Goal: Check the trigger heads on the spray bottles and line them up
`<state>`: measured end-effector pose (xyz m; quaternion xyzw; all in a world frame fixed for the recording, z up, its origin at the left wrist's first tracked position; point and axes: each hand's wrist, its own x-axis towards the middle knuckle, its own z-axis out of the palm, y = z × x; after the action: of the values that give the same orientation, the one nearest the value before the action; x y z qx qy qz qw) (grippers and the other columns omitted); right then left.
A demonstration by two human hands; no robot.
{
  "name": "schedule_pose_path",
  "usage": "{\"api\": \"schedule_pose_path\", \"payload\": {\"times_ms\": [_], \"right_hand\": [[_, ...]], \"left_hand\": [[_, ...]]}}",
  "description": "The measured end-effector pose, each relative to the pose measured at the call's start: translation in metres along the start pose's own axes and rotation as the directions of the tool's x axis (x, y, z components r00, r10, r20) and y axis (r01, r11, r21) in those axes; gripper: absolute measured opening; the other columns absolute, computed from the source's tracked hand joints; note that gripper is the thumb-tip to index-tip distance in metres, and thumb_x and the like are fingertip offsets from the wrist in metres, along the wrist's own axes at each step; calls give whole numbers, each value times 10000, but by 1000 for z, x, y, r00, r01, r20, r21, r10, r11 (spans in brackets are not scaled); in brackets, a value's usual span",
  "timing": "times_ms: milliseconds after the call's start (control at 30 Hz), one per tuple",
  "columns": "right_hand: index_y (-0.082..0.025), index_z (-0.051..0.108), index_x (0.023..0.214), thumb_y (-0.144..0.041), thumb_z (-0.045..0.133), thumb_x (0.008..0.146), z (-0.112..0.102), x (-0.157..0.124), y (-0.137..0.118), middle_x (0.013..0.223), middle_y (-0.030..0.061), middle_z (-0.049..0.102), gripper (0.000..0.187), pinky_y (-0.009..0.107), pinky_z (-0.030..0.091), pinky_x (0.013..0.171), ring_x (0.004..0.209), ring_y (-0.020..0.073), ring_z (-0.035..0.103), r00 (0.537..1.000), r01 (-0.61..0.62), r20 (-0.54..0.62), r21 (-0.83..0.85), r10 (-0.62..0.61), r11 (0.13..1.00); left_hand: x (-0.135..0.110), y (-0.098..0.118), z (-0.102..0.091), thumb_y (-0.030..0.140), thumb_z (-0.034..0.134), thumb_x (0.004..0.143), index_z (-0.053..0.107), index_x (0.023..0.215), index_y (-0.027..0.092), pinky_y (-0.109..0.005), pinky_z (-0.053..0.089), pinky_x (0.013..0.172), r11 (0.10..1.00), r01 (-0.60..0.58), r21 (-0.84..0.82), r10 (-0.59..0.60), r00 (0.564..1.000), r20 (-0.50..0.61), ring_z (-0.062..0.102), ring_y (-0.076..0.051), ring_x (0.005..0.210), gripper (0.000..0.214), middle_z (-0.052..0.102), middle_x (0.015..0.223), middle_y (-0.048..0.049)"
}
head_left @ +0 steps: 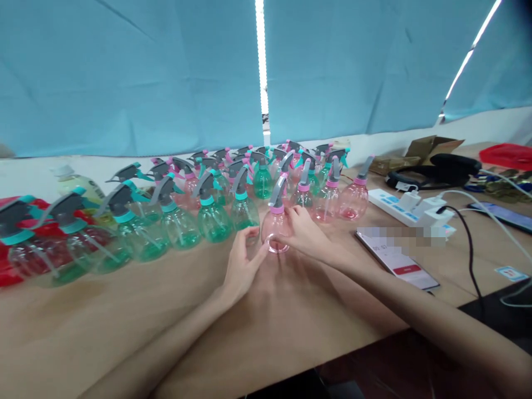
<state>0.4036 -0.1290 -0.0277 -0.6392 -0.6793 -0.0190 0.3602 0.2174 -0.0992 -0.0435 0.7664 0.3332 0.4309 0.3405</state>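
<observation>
A pink spray bottle [275,220] with a grey trigger and pink collar stands on the wooden table [137,310], in front of the crowd of bottles. My right hand [303,230] wraps around its right side, fingers curled on the body. My left hand [241,260] touches its lower left side with thumb and fingertips. Behind it stand several green spray bottles [214,219] and more pink spray bottles [353,197], all upright.
To the right lie a phone [399,257], a white power strip [409,205] with plugs and cables, a black headset [449,169] and cardboard [428,147]. A red bag [6,271] sits far left. Blue curtains [124,72] hang behind the table.
</observation>
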Motion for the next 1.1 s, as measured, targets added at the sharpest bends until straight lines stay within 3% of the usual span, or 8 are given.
{"api": "schedule_pose_path", "payload": {"times_ms": [100, 300, 533, 767, 933, 1000, 1100], "right_hand": [[-131, 499, 1173, -376, 710, 737, 3, 16, -1, 1088, 159, 589, 542, 476, 470, 881, 1056, 331, 533, 999, -42, -3, -121, 42, 992], [-144, 527, 1054, -373, 724, 747, 3, 35, -11, 1061, 177, 626, 431, 456, 506, 786, 1059, 353, 526, 995, -93, 9, -311, 101, 946], [-166, 521, 1016, -375, 715, 774, 3, 47, -15, 1058, 170, 637, 374, 412, 523, 697, 1035, 333, 544, 984, -157, 19, -366, 176, 917], [-115, 546, 1054, -296, 735, 766, 5, 59, -15, 1036, 195, 660, 389, 444, 520, 731, 1045, 357, 556, 978, -175, 46, -361, 205, 916], [-114, 451, 1301, -293, 721, 777, -9, 41, -21, 1247, 215, 580, 615, 454, 516, 771, 1118, 370, 536, 987, -156, -15, -315, 159, 936], [-139, 461, 1317, -314, 639, 847, -22, 26, -18, 1192, 173, 619, 532, 458, 509, 797, 1082, 342, 567, 992, -117, -71, -252, 102, 961], [-173, 583, 1178, -376, 560, 893, -43, 10, 1, 1065, 138, 662, 350, 487, 486, 834, 1012, 333, 602, 980, -146, -166, -210, 112, 967]], "left_hand": [[-15, -11, -6, 326, 562, 854, 505, 1112, 209, -414, 446, 958, 994, 60, 92, -62, 998, 16, 554, -236, 1121, 288, 572, 1162, -79], [-20, -4, -9, 216, 541, 859, 522, 1058, 216, -368, 473, 889, 979, -11, 202, -11, 994, 110, 575, -208, 1026, 200, 580, 1083, -53], [-22, -6, -9, 188, 537, 858, 524, 1076, 220, -337, 490, 819, 966, -16, 257, -20, 990, 138, 587, -203, 989, 221, 582, 1067, -43], [-21, -8, -8, 185, 531, 862, 518, 1062, 209, -332, 478, 831, 968, -24, 250, -17, 987, 160, 581, -190, 967, 202, 581, 1022, -41], [-21, -8, -9, 204, 530, 861, 521, 1066, 222, -334, 484, 802, 963, 0, 270, -44, 986, 159, 591, -190, 920, 206, 588, 994, -33], [-21, -7, -9, 212, 525, 862, 525, 1068, 223, -325, 487, 775, 963, 21, 270, -67, 985, 161, 597, -184, 890, 205, 592, 987, -30], [-20, -6, -9, 228, 522, 864, 531, 1059, 215, -313, 491, 738, 966, 51, 253, -93, 984, 155, 605, -173, 839, 196, 605, 980, -32]]}}
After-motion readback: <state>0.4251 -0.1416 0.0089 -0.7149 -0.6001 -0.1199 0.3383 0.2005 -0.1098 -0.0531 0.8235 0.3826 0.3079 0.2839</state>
